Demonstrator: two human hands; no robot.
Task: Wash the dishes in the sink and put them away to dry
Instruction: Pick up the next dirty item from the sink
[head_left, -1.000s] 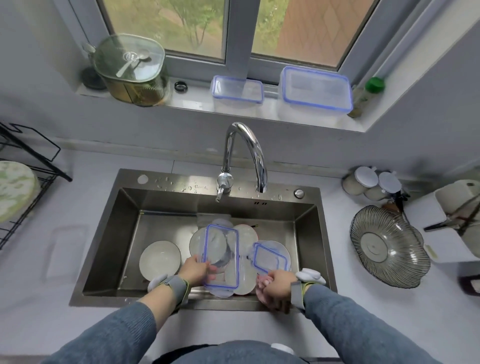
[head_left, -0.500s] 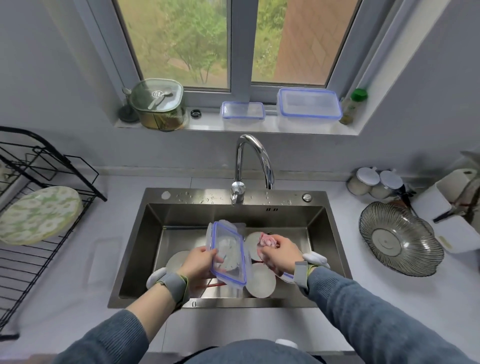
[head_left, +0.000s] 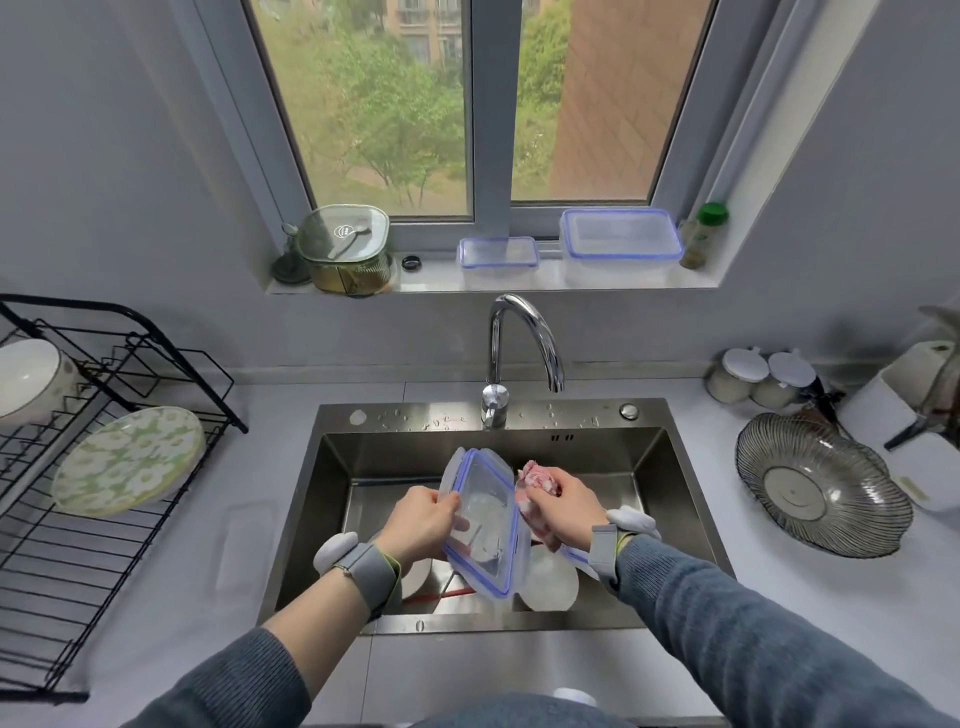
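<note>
Lid held over the sink, centre of frame, cloth at its edge.
My left hand (head_left: 423, 525) grips the lid (head_left: 485, 522); right hand (head_left: 563, 506) clutches the cloth (head_left: 535, 478). Probably wet: it could slip onto the plates (head_left: 550, 579) below.

Landmark: tall white-framed window (head_left: 488, 104).
Sill, left: green-tinted glass lidded container (head_left: 345, 249).
Sill, centre: small clear plastic box with blue-rimmed lid (head_left: 497, 257).
Sill, right: larger clear blue-rimmed box (head_left: 621, 244), then green-capped spice bottle (head_left: 702, 236).
Below window, far right: ribbed smoky glass bowl (head_left: 821, 483).

Home kitchen: sink (head_left: 675, 499), dish rack (head_left: 104, 415).
</note>
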